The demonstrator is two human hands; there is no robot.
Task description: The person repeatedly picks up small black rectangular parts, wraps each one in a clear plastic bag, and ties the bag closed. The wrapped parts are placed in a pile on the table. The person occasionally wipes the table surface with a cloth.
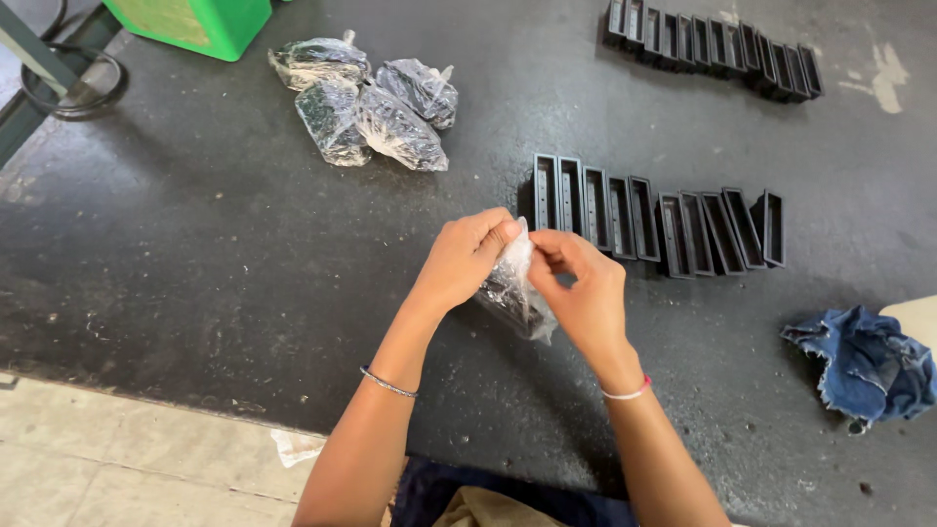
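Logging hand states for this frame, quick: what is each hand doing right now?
Left hand: closed, pinching the top of the clear plastic bag of dark parts.
Right hand: closed, fingers gripping the same bag from the other side.

My left hand [467, 256] and right hand [584, 293] are covering most of the top of the small plastic bag [515, 293], so I am not seeing whether its mouth is open or tied. The crinkled film is blurring the dark contents past telling. The four wrapped bags [369, 98] farther off are hiding theirs the same way. The green box [195, 21] is being cut off by the top edge, the denim rag [864, 366] and a pale corner [916, 317] by the right edge, my forearms by the bottom.
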